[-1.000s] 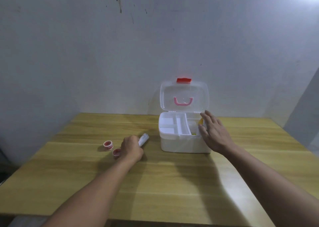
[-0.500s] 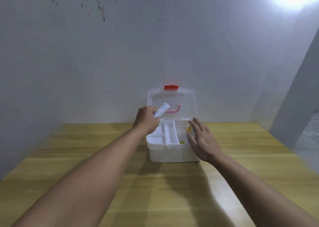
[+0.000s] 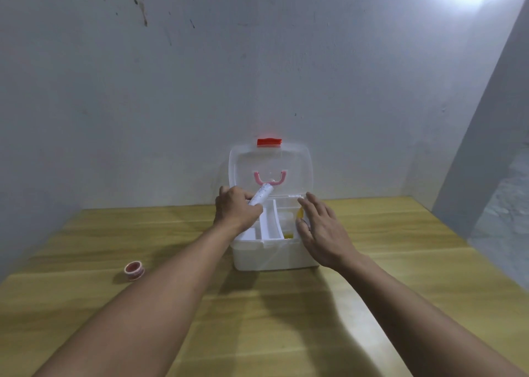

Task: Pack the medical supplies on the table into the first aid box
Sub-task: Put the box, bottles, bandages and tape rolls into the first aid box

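- The white tube [image 3: 261,195], a speckled white roll or tube of some supply, is now over the open first aid box [image 3: 274,255], tilted with its far end raised toward the clear lid [image 3: 269,164]. A second ago it lay low by the worktop, left of the box; half a second ago it was up at the box's near-left corner.
- The left hand [image 3: 236,208] is closed around the tube's lower end, fingers curled, and hangs above the left compartments of the white tray [image 3: 267,227]. The carry looks finished; what is left, I judge, is lowering and letting go.
- Which compartment the tube is meant for cannot be told; the hand hides the leftmost ones.
- The right hand [image 3: 320,229] is spread flat, fingers loosely apart, resting on or just over the box's right rim, holding nothing. It has stayed there through all three moments, likely steadying the box.
- Something yellow [image 3: 299,213] shows in the right compartment, partly hidden by the right hand; what it is cannot be told.
- The lid stands upright with its red latch [image 3: 269,142] on top and pink handle [image 3: 269,178] behind the tube.
- One red-and-white tape roll [image 3: 134,270] lies on the worktop [image 3: 286,333], well left of the box. Two rolls were there a second ago; the left forearm may hide the second.
- So at least that roll is not yet packed.
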Demonstrator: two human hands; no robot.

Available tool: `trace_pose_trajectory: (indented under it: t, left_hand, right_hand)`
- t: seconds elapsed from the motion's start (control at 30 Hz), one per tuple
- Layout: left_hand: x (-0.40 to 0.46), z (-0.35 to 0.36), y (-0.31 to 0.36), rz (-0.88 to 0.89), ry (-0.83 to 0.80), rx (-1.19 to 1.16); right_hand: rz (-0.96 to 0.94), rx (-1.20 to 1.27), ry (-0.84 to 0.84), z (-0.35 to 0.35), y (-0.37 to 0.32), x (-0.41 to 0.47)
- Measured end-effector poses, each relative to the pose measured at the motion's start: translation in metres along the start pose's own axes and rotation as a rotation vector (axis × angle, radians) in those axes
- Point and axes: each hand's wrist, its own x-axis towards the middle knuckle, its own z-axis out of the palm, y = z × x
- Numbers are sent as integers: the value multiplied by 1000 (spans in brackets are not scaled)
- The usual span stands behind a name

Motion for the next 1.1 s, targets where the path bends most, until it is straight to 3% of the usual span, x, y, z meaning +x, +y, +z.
trace_pose_trajectory:
  t: [0.23, 0.33, 0.5, 0.63, 0.7, 0.9, 1.0, 1.1]
  left_hand:
    - [-12, 0, 15, -148, -78, 40]
    - [-15, -4, 21, -172, -24, 1]
    - [-15, -16, 0, -68, 130, -25]
    - [-18, -37, -35, -139, 145, 37]
    - [-23, -52, -57, -216, 87, 101]
    - [-55, -101, -116, -451, -354, 326]
    - [-76, -106, -137, -447, -348, 497]
    - [-100, -95, -152, -389, -289, 524]
  right_hand:
    - [-5, -12, 12, 1, 1, 1]
    - [1, -11, 4, 1, 1, 1]
    - [10, -3, -3, 1, 1, 0]
    - [5, 0, -10, 1, 0, 0]
    - [9, 0, -12, 0, 0, 1]
    - [-10, -8, 0, 2, 0, 2]
    - [-15, -19, 6, 2, -1, 3]
    - [-6, -14, 4, 1, -2, 2]
